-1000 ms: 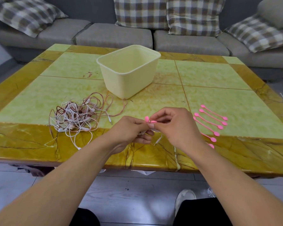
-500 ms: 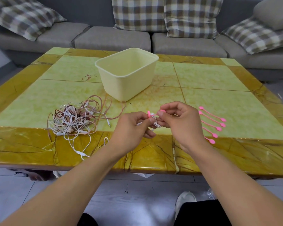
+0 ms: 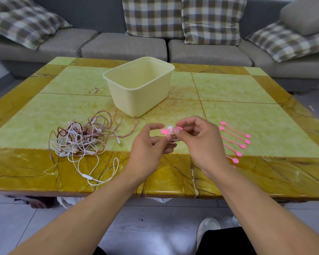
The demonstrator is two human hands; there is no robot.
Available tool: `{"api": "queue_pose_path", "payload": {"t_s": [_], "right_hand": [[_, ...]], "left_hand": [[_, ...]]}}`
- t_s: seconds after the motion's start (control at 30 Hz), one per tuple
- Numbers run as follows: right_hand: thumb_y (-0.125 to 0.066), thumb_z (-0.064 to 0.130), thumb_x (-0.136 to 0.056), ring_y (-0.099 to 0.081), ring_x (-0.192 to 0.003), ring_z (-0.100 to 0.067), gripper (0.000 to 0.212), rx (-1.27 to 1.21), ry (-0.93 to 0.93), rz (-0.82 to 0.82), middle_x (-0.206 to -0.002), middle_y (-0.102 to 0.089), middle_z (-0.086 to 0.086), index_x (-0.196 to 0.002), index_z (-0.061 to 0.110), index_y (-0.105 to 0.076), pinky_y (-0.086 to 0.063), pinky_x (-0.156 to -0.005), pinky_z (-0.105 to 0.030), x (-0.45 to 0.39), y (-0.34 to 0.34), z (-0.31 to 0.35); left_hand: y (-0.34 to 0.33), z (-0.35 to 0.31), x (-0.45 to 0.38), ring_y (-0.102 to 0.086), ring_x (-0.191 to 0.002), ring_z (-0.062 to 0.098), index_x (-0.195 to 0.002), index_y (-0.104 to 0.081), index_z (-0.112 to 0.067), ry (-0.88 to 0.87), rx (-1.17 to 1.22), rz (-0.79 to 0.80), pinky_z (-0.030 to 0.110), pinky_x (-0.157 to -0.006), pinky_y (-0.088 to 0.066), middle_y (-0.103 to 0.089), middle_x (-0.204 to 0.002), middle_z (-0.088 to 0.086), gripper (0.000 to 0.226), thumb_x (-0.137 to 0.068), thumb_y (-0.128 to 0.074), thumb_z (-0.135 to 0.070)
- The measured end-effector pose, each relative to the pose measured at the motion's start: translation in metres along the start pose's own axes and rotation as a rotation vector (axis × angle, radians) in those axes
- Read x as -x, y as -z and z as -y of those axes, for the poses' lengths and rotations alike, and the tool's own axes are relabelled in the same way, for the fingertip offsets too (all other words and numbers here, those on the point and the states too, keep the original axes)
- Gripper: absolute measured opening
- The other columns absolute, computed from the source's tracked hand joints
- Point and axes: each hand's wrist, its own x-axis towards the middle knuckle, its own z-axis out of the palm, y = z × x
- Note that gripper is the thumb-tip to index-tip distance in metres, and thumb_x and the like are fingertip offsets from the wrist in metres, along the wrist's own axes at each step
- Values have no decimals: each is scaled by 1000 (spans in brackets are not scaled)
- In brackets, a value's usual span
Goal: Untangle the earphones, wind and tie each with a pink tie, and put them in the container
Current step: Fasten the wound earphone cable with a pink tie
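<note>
A: What was nearest to the camera?

B: Two bare forearms reached forward over the near edge of the bench (image 3: 33,173), a glossy stone-like top with a dark yellow veined border and pale green squares. The left hand (image 3: 147,146) and the right hand (image 3: 201,142) met above this edge, both with curled fingers. Between them they pinched a small wound earphone (image 3: 170,136), thin white cable, with one pink tie (image 3: 165,131) on it. The round flat end of the tie stood out between the fingertips. The left index finger was lifted and bent, not touching the bundle.

A: How were the other ties?

B: To the right of the right hand lay the spare pink ties (image 3: 235,134), thin soft strips, each with a round end. I counted six clearly, in a row and nearly parallel; one more was perhaps behind the wrist, I could not tell.

A: And the other earphones?

B: To the left lay one tangled pile (image 3: 77,138) of white and rose-brown cables. Their number I could not count. One white loop with a small remote hung near the bench edge.

A: Farther away?

B: One container (image 3: 139,87), cream plastic, rectangular with rounded corners, stood in the middle of the bench, empty inside. Behind was a grey fabric sofa (image 3: 123,46) with four checked cushions.
</note>
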Motion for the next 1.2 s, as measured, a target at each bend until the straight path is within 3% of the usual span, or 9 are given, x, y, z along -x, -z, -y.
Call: {"api": "queue_pose_path", "payload": {"t_s": [0.13,0.27,0.37,0.53,0.73,0.83,0.93,1.07,1.2], "right_hand": [[-80,15,-87,-70,-81,-1,12,120,92,36,-81,-75,11,-86,23,-72,-52,-73,-14,1,0,-1],[-80,13,-86,-71,-88,-3,10,135,157,70,-85,-75,13,-86,21,-73,-55,-83,-21,3,-2,1],[-78,10,-87,-70,-92,-2,13,155,193,90,-87,-75,15,-87,21,-72,-54,-87,-21,2,-1,0],[-76,7,-88,-66,-99,-1,17,277,291,134,-104,-72,9,-92,23,-72,-45,-87,-7,3,1,-3],[-74,4,-88,-57,-104,5,15,473,469,183,-108,-62,7,-96,17,-74,-33,-90,1,1,4,-8],[-76,12,-88,-53,-106,14,11,431,404,107,-105,-62,6,-95,21,-75,-33,-90,0,2,3,-8],[-79,16,-87,-64,-91,5,11,216,182,43,-91,-73,10,-90,26,-76,-45,-80,-8,4,1,-5],[-73,6,-90,-69,-79,-11,12,-251,-232,176,-89,-78,-5,-99,14,-76,-55,-66,-20,2,1,-5],[-67,4,-93,-68,-80,-14,17,-343,-267,248,-95,-77,-9,-105,10,-77,-58,-71,-23,-1,7,-5]], "left_hand": [[-5,0,-1,-75,-91,20,-110,-63,3,190,327,26,37,-87,-61,-72,-71,-1,21,-98,-64,-14],[-6,-2,-2,-74,-99,22,-116,-66,8,327,682,55,32,-84,-61,-74,-106,18,27,-100,-58,-11],[-7,-6,-1,-74,-99,20,-111,-68,7,399,851,62,30,-79,-62,-73,-113,19,24,-97,-58,-10],[-3,-9,-3,-69,-114,26,-121,-62,12,448,925,98,31,-84,-61,-68,-123,25,31,-101,-54,-11],[-1,-7,-3,-73,-97,22,-113,-65,8,490,974,33,29,-77,-62,-71,-112,21,28,-89,-63,-8],[1,-7,-6,-74,-98,23,-117,-62,6,493,987,10,31,-81,-62,-71,-116,21,27,-95,-59,-8],[2,-9,-8,-69,-112,24,-123,-61,5,453,949,45,34,-93,-58,-68,-125,19,30,-100,-55,-14],[3,-9,-7,-62,-119,28,-120,-66,0,383,813,151,36,-107,-50,-70,-114,15,32,-97,-58,-21],[10,-8,-6,-61,-111,15,-114,-74,-9,305,550,243,37,-112,-42,-72,-116,5,27,-97,-58,-23]]}}
